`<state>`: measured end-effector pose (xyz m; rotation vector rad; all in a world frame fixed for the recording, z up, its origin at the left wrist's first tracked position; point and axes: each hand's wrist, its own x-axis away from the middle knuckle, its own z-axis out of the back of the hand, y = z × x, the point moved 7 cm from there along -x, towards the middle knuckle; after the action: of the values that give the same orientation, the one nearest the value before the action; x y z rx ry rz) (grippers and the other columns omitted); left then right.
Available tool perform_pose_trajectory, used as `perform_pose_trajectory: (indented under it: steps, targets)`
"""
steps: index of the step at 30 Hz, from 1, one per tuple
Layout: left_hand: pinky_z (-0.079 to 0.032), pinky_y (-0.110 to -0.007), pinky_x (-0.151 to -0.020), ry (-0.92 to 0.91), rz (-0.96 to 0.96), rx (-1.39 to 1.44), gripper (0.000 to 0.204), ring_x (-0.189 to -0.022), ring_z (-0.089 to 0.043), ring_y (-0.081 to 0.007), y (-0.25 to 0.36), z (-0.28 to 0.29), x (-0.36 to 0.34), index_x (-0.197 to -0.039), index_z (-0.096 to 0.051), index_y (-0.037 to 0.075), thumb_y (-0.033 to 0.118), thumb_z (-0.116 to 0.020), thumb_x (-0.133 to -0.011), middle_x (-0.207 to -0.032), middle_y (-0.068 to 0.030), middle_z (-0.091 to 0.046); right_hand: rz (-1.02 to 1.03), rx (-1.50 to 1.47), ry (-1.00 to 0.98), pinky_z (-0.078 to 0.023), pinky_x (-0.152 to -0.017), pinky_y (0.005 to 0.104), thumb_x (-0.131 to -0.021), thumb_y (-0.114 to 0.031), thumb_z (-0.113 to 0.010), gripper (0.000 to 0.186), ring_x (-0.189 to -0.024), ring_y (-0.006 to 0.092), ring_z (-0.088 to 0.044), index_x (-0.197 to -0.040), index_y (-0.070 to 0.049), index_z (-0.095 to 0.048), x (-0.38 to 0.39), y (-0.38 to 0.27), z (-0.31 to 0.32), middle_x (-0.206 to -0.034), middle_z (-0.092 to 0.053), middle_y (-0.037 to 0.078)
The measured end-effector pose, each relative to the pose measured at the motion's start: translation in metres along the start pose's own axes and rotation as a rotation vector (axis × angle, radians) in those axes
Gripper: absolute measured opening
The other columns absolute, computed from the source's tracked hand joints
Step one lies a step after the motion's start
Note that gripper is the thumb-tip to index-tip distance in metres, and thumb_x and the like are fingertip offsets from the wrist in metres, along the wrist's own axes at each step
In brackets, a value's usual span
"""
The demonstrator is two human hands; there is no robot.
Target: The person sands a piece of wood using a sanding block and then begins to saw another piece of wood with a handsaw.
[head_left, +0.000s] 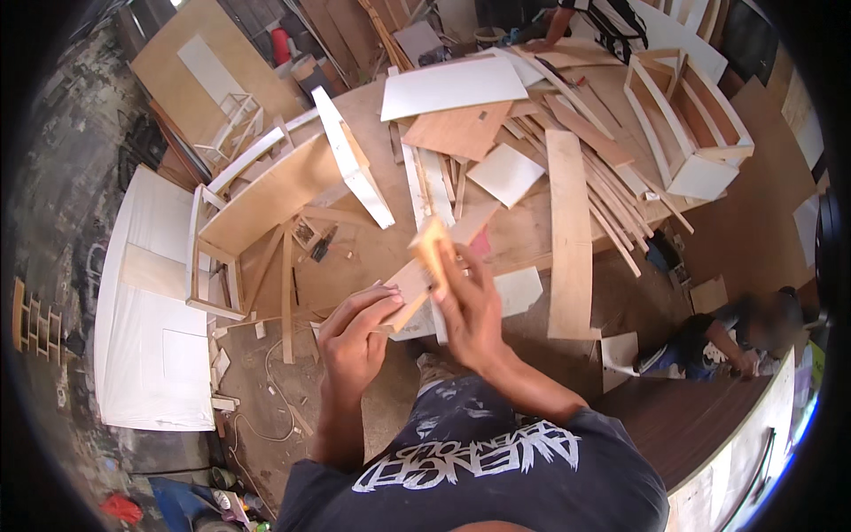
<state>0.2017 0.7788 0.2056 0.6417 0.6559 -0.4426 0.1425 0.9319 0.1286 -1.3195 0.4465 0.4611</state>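
My left hand is closed around the near end of a narrow wooden board, its fingers over the top face. The board slants away from me to the upper right, over the worktable's near edge. Gripped in my right hand is a yellowish block, smeared by motion, so I cannot tell its exact kind. The block is tilted over the board's edge; whether it touches is hidden by the fingers.
A large worktable carries wood strips, white panels and cabinet frames. A long plank juts past its near edge. One person crouches at right beside a brown panel; another person leans in at the far side.
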Motion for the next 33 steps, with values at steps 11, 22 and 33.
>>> perform_pose_trajectory:
  steps: [11, 22, 33]
  targets:
    - [-0.058, -0.034, -0.083, 0.306, 0.457, -0.043, 0.019, -0.09, -0.075, -0.0248, -0.013, 0.003, 0.088, -0.109, -0.072, -0.005, 0.006, -0.068, -0.094, -0.097, -0.0159, -0.076, -0.088, 0.083, -0.167, -0.045, -0.1, 0.0473, -0.099, -0.027, -0.063, 0.047, -0.116, 0.0438, -0.055, -0.142, -0.008, -0.06, 0.023, 0.042, -0.034, -0.136, -0.054, 0.028]
    - [-0.054, -0.029, -0.078, 0.388, 0.861, -0.004, 0.027, -0.088, -0.068, -0.0127, -0.036, 0.008, 0.168, -0.12, -0.068, -0.006, 0.012, -0.066, -0.099, -0.099, -0.0139, -0.076, -0.271, 0.22, -0.354, -0.043, -0.102, 0.0512, -0.096, -0.024, -0.065, 0.048, -0.119, 0.0422, -0.055, -0.142, -0.01, -0.059, 0.015, 0.102, -0.089, -0.14, -0.054, 0.027]
    - [-0.052, -0.031, -0.087, 0.555, 1.072, 0.263, 0.026, -0.098, -0.064, -0.0148, -0.077, 0.013, 0.23, -0.119, -0.066, -0.005, 0.015, -0.063, -0.102, -0.107, -0.0104, -0.071, -0.123, 0.397, -0.365, -0.05, -0.088, 0.0489, -0.097, -0.033, -0.062, 0.045, -0.097, 0.0352, -0.066, -0.14, -0.017, -0.061, 0.015, 0.163, -0.126, -0.128, -0.063, 0.021]
